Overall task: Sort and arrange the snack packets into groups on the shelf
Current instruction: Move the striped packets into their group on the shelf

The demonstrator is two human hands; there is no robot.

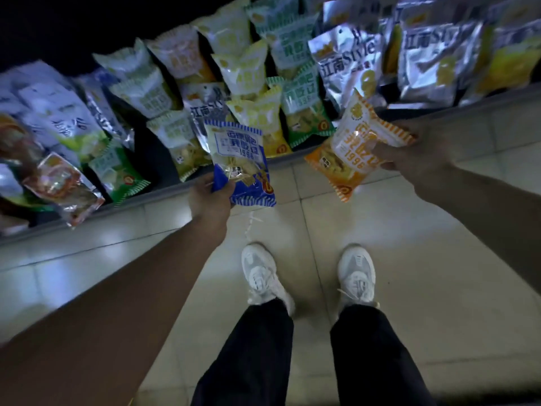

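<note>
My left hand [209, 197] grips the lower left corner of a blue and white snack packet [240, 159], held just in front of the shelf's edge. My right hand [415, 152] pinches the right side of an orange and white snack packet [355, 148], held tilted over the floor beside the shelf. On the dark shelf [164, 189] lie several packets: green ones [304, 112], yellow ones [257, 115], and silver ones [345, 63] at the right.
More silver packets [433, 54] fill the shelf's right end. At the left end lie white and green packets [58, 124] and an orange-red one [63, 189] overhanging the edge. Pale floor tiles [424, 273] and my two white shoes [263, 276] lie below.
</note>
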